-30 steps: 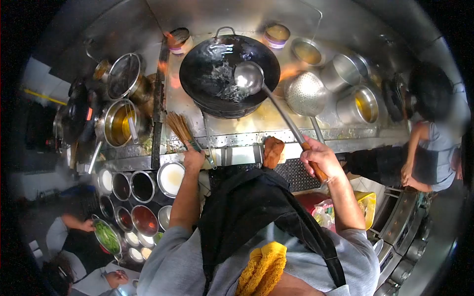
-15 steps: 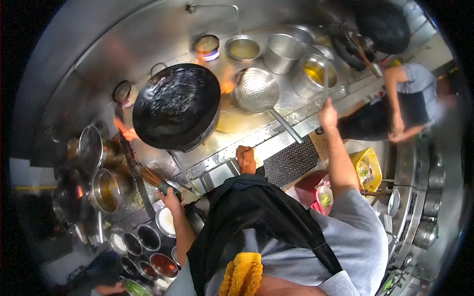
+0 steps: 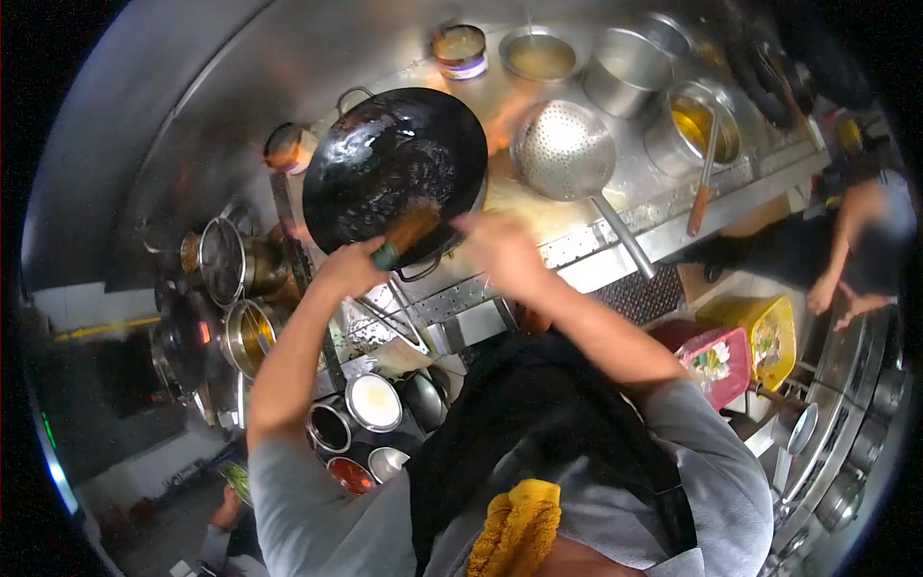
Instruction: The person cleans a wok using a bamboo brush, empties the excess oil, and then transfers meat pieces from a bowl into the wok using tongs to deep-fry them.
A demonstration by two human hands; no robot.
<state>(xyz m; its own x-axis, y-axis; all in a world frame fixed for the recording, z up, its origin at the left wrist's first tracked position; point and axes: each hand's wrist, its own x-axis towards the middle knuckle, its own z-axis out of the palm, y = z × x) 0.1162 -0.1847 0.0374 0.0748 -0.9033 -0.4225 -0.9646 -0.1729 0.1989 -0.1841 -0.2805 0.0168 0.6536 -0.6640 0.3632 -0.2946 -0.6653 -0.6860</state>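
My left hand (image 3: 352,269) is wrapped round the green-bound handle of a bamboo wok brush (image 3: 415,227). The brush's bristles reach over the near side of a large black wok (image 3: 380,144), whose inside looks wet and shiny. Just right of the wok's near rim is my right hand (image 3: 507,252), smeared by motion, so its fingers cannot be made out. A ladle (image 3: 710,173) with a wooden handle end leans in a pot of yellow oil (image 3: 670,144), apart from my hands.
A perforated strainer (image 3: 567,154) lies right of the wok, its handle over the counter edge. Flames show beside the wok. Metal pots (image 3: 630,77) stand at the back, with sauce containers (image 3: 373,402) at lower left. Another person's arm (image 3: 842,240) is at far right.
My left hand has brought the brush up to the wok. My right hand has let go of the ladle and swung left towards the wok. The camera view has shifted.
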